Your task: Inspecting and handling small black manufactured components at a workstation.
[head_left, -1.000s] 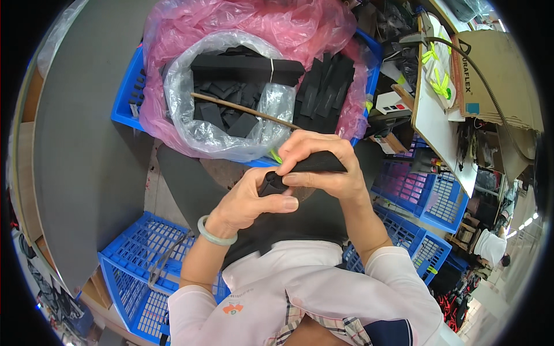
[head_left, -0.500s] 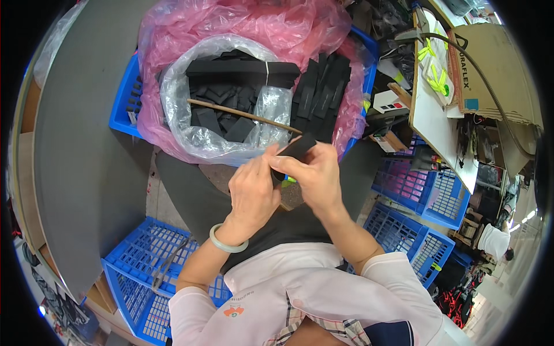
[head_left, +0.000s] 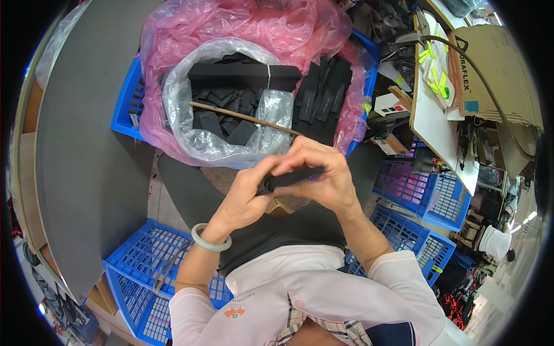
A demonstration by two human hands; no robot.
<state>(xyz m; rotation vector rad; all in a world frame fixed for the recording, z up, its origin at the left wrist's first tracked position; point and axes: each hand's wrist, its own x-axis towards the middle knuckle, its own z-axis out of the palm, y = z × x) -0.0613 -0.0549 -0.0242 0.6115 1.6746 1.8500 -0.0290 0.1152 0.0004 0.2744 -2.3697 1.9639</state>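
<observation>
Between my two hands, above my lap, is a black strip (head_left: 295,179) that looks like flat fabric or foam. My left hand (head_left: 245,193) pinches its left end. My right hand (head_left: 330,176) wraps its fingers over the right part, with the thumb along the near side. A thin wooden stick (head_left: 245,117) reaches from the clear bag (head_left: 176,124) to just behind my right hand. Small black pieces (head_left: 216,124) fill that bag, and a long black bundle tied with a white band (head_left: 231,75) lies across it. More black strips (head_left: 323,95) lie to its right.
A pink plastic bag (head_left: 242,20) lines the blue crate (head_left: 124,109) in front of me. A grey board (head_left: 86,144) stands along my left. Blue crates (head_left: 144,248) sit low at both sides. To the right are a white shelf (head_left: 441,135) and a cardboard box (head_left: 502,75).
The black strip has come nearer to my body and turned from slanting upward to lying nearly level. My left hand has shifted left and down, and my right fingers now curl over the strip.
</observation>
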